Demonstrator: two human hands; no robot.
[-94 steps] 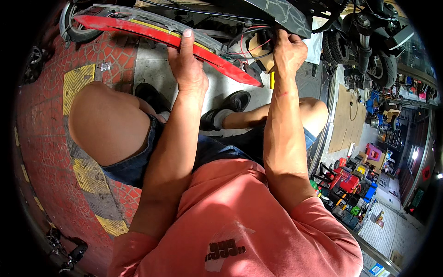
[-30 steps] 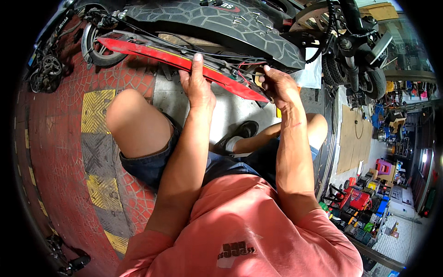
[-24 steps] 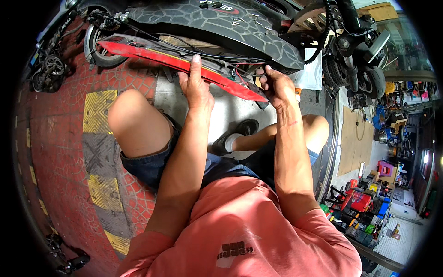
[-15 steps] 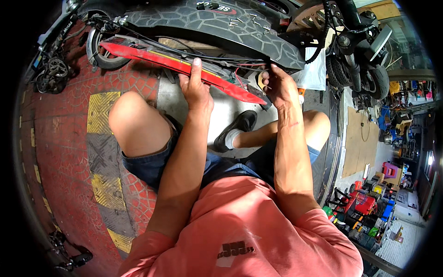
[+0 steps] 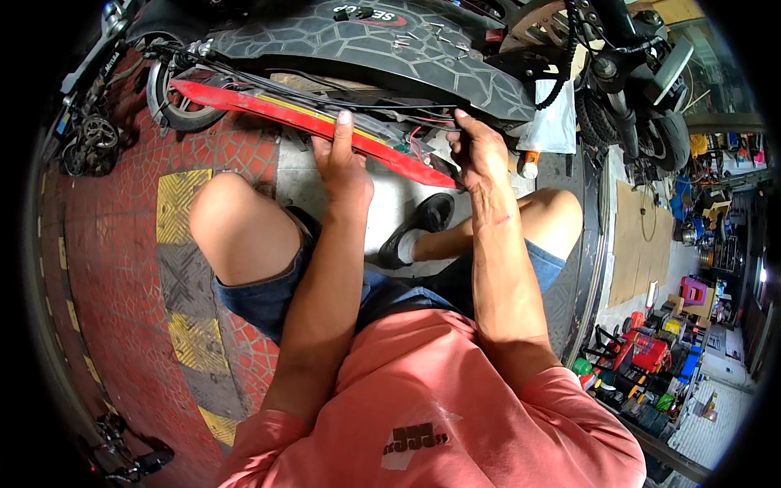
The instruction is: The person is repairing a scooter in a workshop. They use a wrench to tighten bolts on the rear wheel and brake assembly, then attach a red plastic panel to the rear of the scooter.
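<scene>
A long red panel [image 5: 268, 112] with a yellow strip along it hangs tilted beside the electric scooter's grey patterned deck [image 5: 325, 50]. My left hand [image 5: 342, 169] grips the panel near its middle, thumb on top and fingers beneath. At the panel's right end, my right hand [image 5: 482, 159] is closed with thumb and index finger pinched at the black cables [image 5: 390, 106]. These cables run along the gap between deck and panel. Thin red wires [image 5: 416, 137] show just left of my right hand. What its curled lower fingers hold, if anything, is hidden.
Several loose screws [image 5: 439, 37] lie on the deck. A white bag [image 5: 551, 122] and an orange-and-white bottle [image 5: 530, 165] are right of my right hand. The scooter wheel [image 5: 183, 102] stands at left. Tools and boxes [image 5: 651, 354] crowd the far right.
My right hand has moved left along the gap, its fingertips now at the black cables. The panel's right end has shifted slightly left, with my left hand still holding it.
</scene>
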